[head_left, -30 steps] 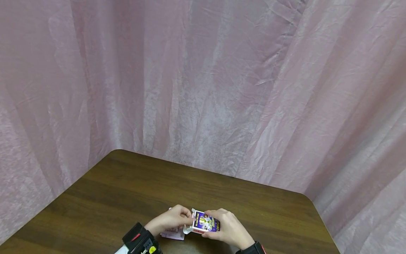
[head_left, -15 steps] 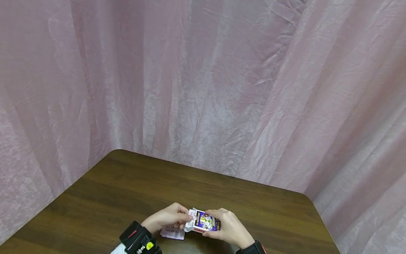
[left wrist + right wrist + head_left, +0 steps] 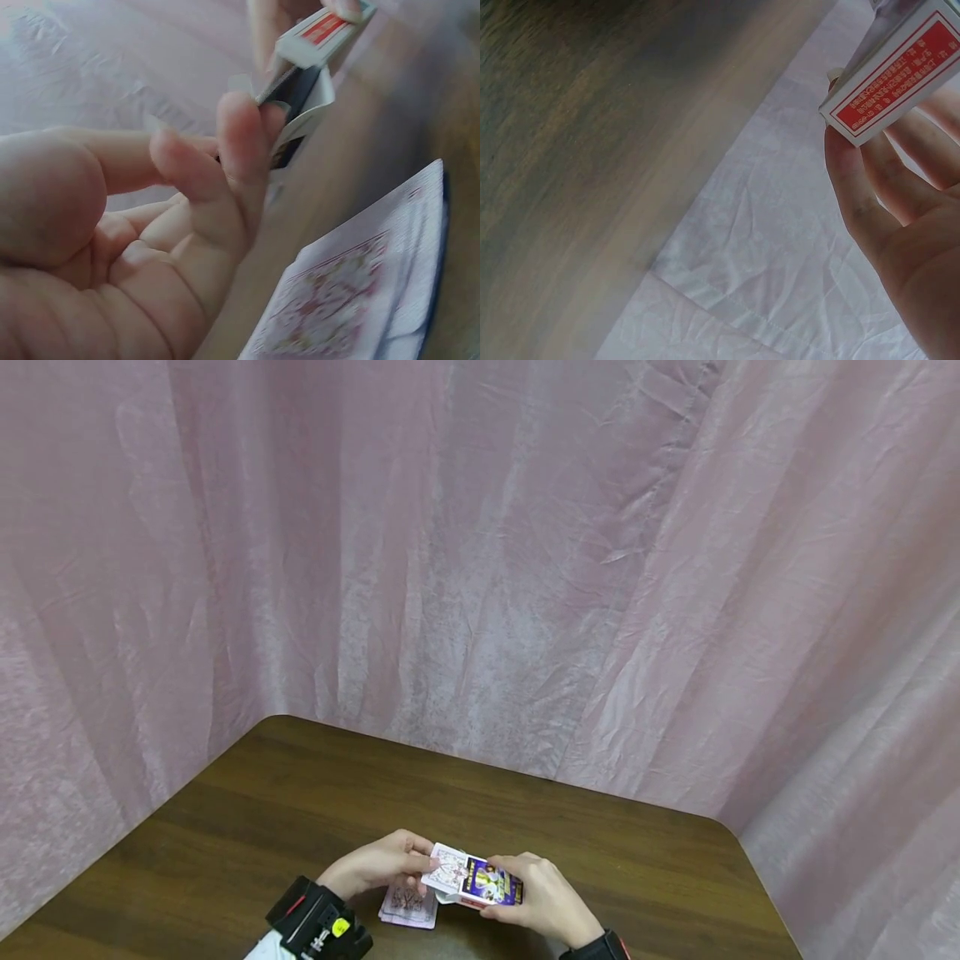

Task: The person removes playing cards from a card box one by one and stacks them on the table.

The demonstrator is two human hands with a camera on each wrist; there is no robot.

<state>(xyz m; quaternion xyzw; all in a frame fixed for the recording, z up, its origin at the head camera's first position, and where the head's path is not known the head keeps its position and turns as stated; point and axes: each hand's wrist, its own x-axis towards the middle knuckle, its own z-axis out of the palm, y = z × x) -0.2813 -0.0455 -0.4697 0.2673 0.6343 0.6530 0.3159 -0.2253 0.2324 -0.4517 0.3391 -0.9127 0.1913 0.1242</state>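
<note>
My right hand grips a purple, white and red playing card box by its long sides. In the right wrist view the fingertips press along the box's red-printed edge. Thumb and fingers of my left hand pinch playing cards with a pinkish patterned back, which stick well out of the box's left end. That end's flap hangs open in the left wrist view. Under the left hand, a stack of similar cards lies on the table, slightly uneven at its edges.
The brown wooden table has rounded far corners. Pink curtains hang behind it and along both sides. A black strapped device sits on the left wrist, and a black band on the right.
My left hand has moved left and slightly away from the box, drawing the cards partway out. More of the stack on the table shows. The right hand and box have hardly moved.
</note>
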